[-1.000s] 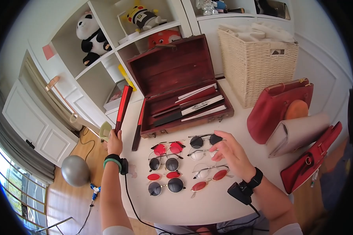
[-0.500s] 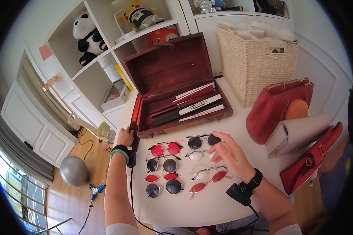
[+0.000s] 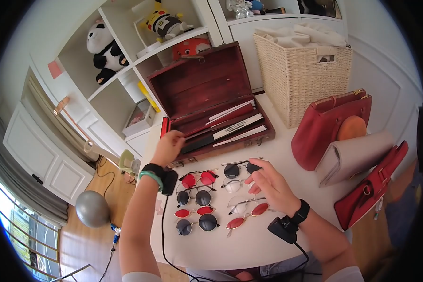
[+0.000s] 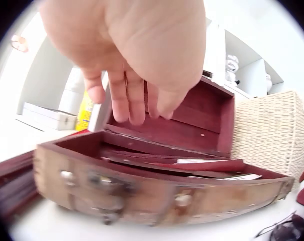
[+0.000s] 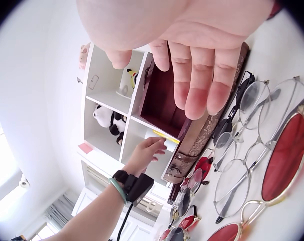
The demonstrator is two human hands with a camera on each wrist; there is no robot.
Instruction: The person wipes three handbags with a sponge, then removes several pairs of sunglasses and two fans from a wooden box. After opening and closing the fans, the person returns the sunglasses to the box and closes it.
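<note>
White bench (image 3: 277, 155) carries an open wooden case (image 3: 211, 110) at the far side, with rows of round glasses (image 3: 218, 199) nearer. Left hand (image 3: 170, 143) hovers at the case's left front edge, fingers relaxed, holding nothing. Right hand (image 3: 270, 185) hangs loosely spread over the right glasses.

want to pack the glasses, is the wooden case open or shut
Open. The wooden case has its lid tilted back upright, showing flat items inside; the left hand reaches over its front left corner.
</note>
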